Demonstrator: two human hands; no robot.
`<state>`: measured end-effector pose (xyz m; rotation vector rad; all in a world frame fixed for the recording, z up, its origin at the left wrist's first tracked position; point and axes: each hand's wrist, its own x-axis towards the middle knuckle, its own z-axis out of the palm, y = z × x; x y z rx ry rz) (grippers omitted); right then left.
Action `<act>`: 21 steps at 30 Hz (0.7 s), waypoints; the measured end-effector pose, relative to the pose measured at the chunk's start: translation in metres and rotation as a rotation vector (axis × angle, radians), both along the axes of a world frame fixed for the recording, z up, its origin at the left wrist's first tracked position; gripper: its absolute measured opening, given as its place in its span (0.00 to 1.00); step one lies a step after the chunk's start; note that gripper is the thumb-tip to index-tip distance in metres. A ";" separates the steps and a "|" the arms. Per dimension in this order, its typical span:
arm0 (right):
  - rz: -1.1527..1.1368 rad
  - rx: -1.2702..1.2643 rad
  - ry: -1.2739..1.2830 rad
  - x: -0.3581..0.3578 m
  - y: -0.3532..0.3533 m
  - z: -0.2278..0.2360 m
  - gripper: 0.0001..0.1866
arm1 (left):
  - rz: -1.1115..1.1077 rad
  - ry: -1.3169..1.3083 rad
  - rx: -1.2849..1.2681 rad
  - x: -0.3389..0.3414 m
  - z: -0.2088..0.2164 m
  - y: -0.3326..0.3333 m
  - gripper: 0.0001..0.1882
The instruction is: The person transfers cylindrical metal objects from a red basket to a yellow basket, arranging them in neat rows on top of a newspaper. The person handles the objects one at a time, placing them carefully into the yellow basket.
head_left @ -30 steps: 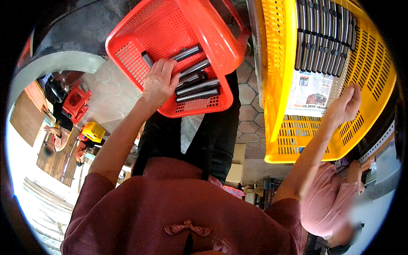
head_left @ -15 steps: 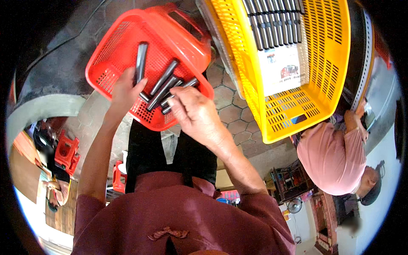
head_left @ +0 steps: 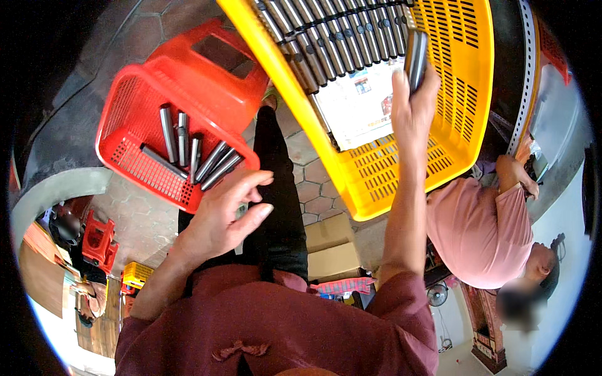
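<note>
My right hand (head_left: 414,113) grips dark metal rods (head_left: 416,59), upright over the yellow crate (head_left: 461,125); how many it holds is hard to tell. Beneath and to the left of them, rows of similar metal rods (head_left: 342,53) lie side by side in the crate, beyond a printed paper sheet (head_left: 354,116). At the near right edge of the red basket (head_left: 113,135), my left hand (head_left: 229,210) is held with fingers loosely bent and thumb apart, holding nothing. Several loose rods (head_left: 168,135) lie at different angles inside that basket.
A red plastic stool (head_left: 219,84) stands against the basket's far side. Cardboard boxes (head_left: 331,247) sit on the paved floor near my legs. At the right, a person in a pink shirt (head_left: 480,229) bends beside the crate; another person is far left.
My right hand has gone from the red basket to the yellow crate with rods in it. My left hand has withdrawn from the basket toward me. The view has shifted toward the crate.
</note>
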<state>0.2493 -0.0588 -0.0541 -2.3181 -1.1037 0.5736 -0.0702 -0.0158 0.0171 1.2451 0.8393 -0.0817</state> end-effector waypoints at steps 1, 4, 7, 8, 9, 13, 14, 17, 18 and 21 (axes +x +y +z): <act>0.076 0.064 -0.241 0.040 -0.006 -0.042 0.19 | 0.010 0.041 -0.011 0.003 -0.005 -0.002 0.22; 0.124 -0.136 -0.427 0.127 -0.008 -0.121 0.21 | -0.046 0.093 0.073 0.015 -0.018 0.002 0.20; 0.160 -0.252 -0.564 0.168 0.009 -0.173 0.18 | -0.009 0.195 0.064 0.019 -0.031 0.000 0.17; 0.179 -0.218 -0.602 0.178 0.009 -0.188 0.18 | 0.008 0.217 0.071 0.020 -0.035 -0.001 0.17; 0.199 -0.185 -0.644 0.184 0.010 -0.196 0.18 | 0.025 0.235 0.077 0.022 -0.037 -0.003 0.17; 0.332 -0.107 -0.596 0.201 0.016 -0.218 0.15 | 0.073 0.297 0.037 0.033 -0.044 -0.002 0.17; 0.324 -0.119 -0.584 0.201 0.017 -0.222 0.15 | 0.077 0.311 0.045 0.036 -0.044 -0.002 0.17; 0.265 -0.132 -0.557 0.198 0.020 -0.222 0.13 | 0.059 0.292 0.078 0.036 -0.047 -0.003 0.16; 0.240 -0.134 -0.547 0.195 0.020 -0.221 0.12 | 0.074 0.300 0.054 0.036 -0.048 -0.003 0.16; 0.249 -0.220 -0.639 0.193 0.023 -0.214 0.08 | 0.100 0.336 0.002 0.032 -0.050 -0.002 0.16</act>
